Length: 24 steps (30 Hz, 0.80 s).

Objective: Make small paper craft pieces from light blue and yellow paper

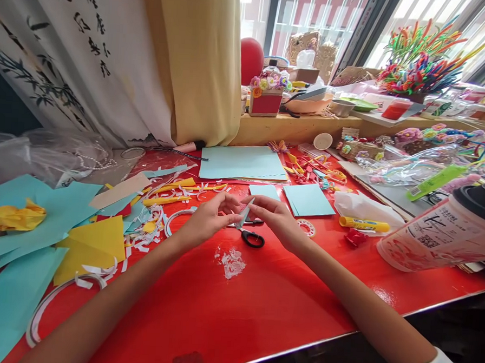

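Over the middle of the red table (pixel 285 303), the right hand (pixel 276 218) pinches a small piece of pale blue paper (pixel 245 214) between thumb and fingers. The left hand (pixel 210 213) curves in from the other side, its thumb close to the paper; from where I stand I cannot tell whether it grips. Right beneath the hands lie black-handled scissors (pixel 244 236), partly hidden. Just beside the left hand sits a roll of tape (pixel 167 225), next to a tangle of white paper strips (pixel 153 225). Farther left, yellow paper (pixel 96 244) and large blue sheets (pixel 26 278) crowd the surface. Beyond the hands lies a stack of blue paper (pixel 243 162), and past the right hand a few blue squares (pixel 308 200). A small ring (pixel 312 232) lies near the right hand, then a yellow glue stick (pixel 364 225), then a tall lidded cup (pixel 430 234) at far right. Between the forearms (pixel 118 294) the tabletop lies open around a white smear (pixel 233 263), and this bare stretch runs to the near edge (pixel 311 346), where the right forearm crosses.
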Tool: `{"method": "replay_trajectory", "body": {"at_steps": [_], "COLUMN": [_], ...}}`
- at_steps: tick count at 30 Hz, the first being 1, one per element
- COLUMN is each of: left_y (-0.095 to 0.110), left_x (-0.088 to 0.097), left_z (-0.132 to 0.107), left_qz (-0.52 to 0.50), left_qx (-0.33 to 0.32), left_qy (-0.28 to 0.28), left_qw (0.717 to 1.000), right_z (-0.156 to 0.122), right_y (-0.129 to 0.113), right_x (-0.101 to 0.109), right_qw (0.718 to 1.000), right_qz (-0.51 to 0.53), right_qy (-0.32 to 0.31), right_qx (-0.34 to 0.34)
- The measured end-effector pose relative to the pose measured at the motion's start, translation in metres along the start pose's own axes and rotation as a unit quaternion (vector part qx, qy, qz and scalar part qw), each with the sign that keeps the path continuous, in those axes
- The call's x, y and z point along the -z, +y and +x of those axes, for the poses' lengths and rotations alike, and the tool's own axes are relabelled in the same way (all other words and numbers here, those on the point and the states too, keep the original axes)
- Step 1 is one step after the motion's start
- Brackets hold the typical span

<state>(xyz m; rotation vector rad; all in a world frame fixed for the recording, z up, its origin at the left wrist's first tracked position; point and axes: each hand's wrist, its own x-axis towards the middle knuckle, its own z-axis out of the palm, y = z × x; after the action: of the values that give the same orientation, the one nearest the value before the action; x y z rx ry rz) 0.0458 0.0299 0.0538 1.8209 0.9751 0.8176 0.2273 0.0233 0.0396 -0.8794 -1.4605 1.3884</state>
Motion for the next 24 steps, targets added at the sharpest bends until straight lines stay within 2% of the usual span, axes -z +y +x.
{"method": "replay_trajectory", "body": {"at_steps": [4, 6, 9, 13, 18, 21, 24], "left_y": [-0.0019, -0.0033, -0.0052, -0.0058, -0.0032, -0.0014, -0.0024], "left_x": [-0.0025, -0.0028, -0.0028, -0.0031, -0.0035, -0.0050, -0.0082], "left_z": [0.0020, 0.0032, 0.0045, 0.0039, 0.0013, -0.0004, -0.0010], "left_qz": [-0.107, -0.141, -0.168, -0.127, -0.052, -0.036, -0.037], "left_qx": [0.054, 0.057, 0.061, 0.076, 0.063, 0.045, 0.053], "left_qy": [-0.020, 0.005, 0.053, 0.051, 0.033, 0.040, 0.045], "left_qw": [0.993, 0.988, 0.983, 0.988, 0.996, 0.998, 0.997], "right_z": [-0.0002, 0.0000, -0.0004, -0.0019, -0.0025, -0.0025, -0.0026], "right_y": [-0.0012, -0.0008, -0.0002, -0.0001, -0.0013, 0.0003, 0.0041], "right_x": [-0.0033, -0.0039, -0.0043, -0.0057, -0.0060, -0.0053, -0.0055], "right_qw": [1.000, 0.999, 0.998, 0.993, 0.994, 0.994, 0.995], "right_qz": [0.023, 0.025, -0.005, -0.033, -0.041, -0.039, -0.050], "right_qy": [0.008, 0.019, -0.020, -0.047, -0.057, -0.059, -0.050], "right_qx": [-0.013, -0.021, -0.059, -0.099, -0.081, -0.081, -0.066]}}
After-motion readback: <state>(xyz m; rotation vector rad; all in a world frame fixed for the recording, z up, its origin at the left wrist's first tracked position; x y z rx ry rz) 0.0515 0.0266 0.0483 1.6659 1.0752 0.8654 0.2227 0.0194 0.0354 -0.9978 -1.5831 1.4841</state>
